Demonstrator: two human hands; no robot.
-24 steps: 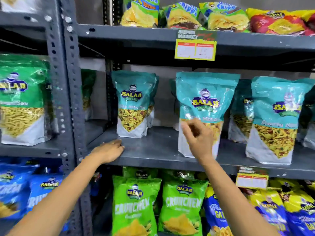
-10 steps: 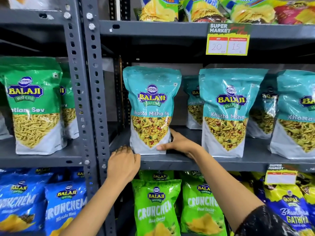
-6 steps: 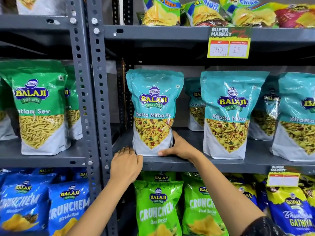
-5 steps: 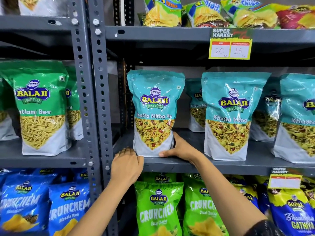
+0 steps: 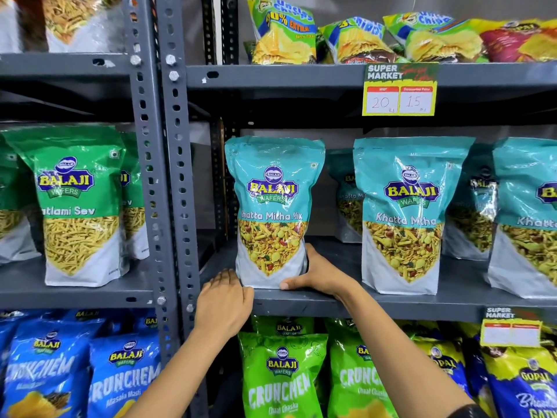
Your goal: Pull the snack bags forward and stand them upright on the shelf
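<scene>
A teal Balaji Khatta Mitha Mix bag (image 5: 272, 206) stands upright at the front left of the grey middle shelf (image 5: 391, 306). My right hand (image 5: 319, 276) grips its lower right side, thumb on the front at the base. My left hand (image 5: 224, 303) rests on the shelf's front lip, fingertips against the bag's lower left corner. A second teal bag (image 5: 407, 218) stands upright at the front, to the right. A third teal bag (image 5: 530, 224) stands at the frame's right edge. More teal bags (image 5: 346, 200) stand further back, partly hidden.
A perforated grey upright post (image 5: 174, 176) bounds the shelf on the left. Green sev bags (image 5: 75, 206) stand in the neighbouring bay. A yellow price tag (image 5: 399, 92) hangs from the shelf above, which carries chips bags. Green Crunchem bags (image 5: 281, 372) fill the shelf below.
My right hand left the middle teal bag and took the left one, which came forward to the shelf's front edge. In the last second both hands and the bag barely moved.
</scene>
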